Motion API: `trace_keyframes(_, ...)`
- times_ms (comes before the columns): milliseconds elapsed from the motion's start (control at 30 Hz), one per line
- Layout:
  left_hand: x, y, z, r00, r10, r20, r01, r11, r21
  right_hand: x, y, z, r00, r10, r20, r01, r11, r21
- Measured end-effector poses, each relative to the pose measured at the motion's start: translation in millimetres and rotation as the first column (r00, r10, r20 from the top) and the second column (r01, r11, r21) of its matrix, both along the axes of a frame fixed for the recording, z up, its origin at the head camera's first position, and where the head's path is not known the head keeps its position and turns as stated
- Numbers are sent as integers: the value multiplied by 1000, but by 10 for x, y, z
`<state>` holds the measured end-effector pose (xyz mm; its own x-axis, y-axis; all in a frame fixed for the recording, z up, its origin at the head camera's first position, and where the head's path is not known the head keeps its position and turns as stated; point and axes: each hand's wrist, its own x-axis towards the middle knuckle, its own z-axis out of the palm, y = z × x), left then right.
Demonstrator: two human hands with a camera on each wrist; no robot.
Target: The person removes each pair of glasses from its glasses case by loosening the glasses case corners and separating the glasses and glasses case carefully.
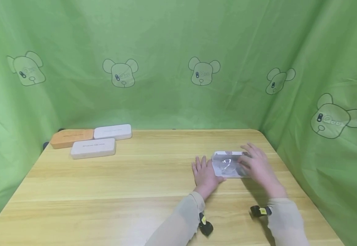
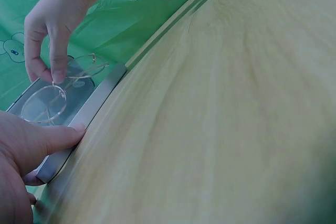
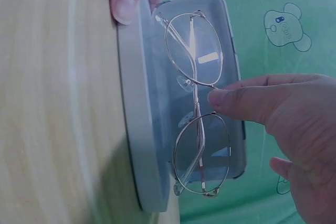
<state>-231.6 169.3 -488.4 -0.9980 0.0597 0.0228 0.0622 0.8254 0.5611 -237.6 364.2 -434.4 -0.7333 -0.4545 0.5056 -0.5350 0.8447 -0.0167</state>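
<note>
At the right of the table lies an open, pale grey glasses case (image 1: 216,171), its lid raised along the far side. A pair of glasses (image 3: 196,95) with thin round metal rims and folded temples is over the case, within its outline in the head view. My right hand (image 1: 259,167) pinches the glasses at the bridge between thumb and fingertips. My left hand (image 1: 205,176) holds the case by its left end, the thumb (image 2: 65,136) along the front wall and the other fingers around the corner.
An orange case (image 1: 72,137) and two white cases (image 1: 113,132) with printed lids lie together at the table's far left corner. Green cloth (image 1: 166,102) hangs behind the table and along its sides. A black wrist device (image 1: 260,211) sits by the right sleeve.
</note>
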Motion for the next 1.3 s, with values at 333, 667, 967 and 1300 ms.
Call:
trace_keyframes(333,-6,14,-12,1000,5,17,-4,1000,-11,63,-19,109,1000,-14,-1,14,1000,-6)
trace_keyframes(667,6,4,0,1000,5,-7,-5,1000,7,76,-8,172,1000,-11,3,11,1000,-2)
trace_keyframes(967,11,-4,9,1000,-2,0,2,1000,0,129,39,180,1000,-4,-20,4,1000,3)
trace_keyframes(1300,18,-8,5,1000,1,2,-1,1000,-4,221,108,156,998,21,-55,-21,1000,6)
